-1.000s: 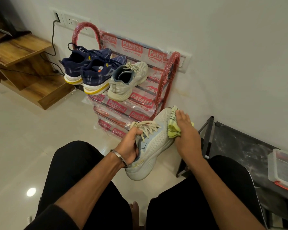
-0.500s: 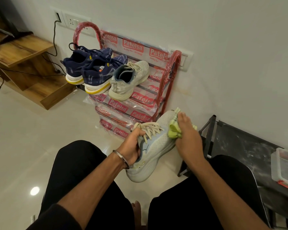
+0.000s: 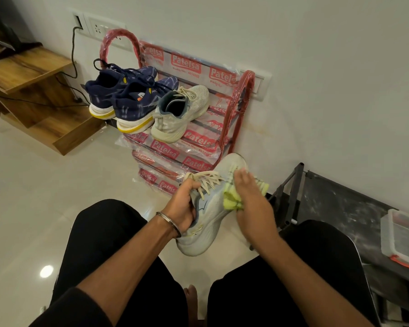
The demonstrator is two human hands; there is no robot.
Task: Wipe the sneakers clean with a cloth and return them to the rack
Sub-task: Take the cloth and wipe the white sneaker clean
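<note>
- The left hand (image 3: 184,208) grasps the pale grey mesh sneaker with cream laces (image 3: 210,213) at its collar, fingers curled around the opening, and holds it in the air above the knees.
- The right hand (image 3: 250,201) clenches the crumpled yellow-green cloth (image 3: 232,199) and presses it on the sneaker's upper, near the toe.
- Beyond both hands stands the red metal shoe rack wrapped in printed plastic (image 3: 236,109); the matching pale grey sneaker (image 3: 180,114) and two navy sneakers with yellow-white soles (image 3: 123,97) rest on its top shelf.
- To the right of the right hand stands a clear plastic box (image 3: 401,237).
</note>
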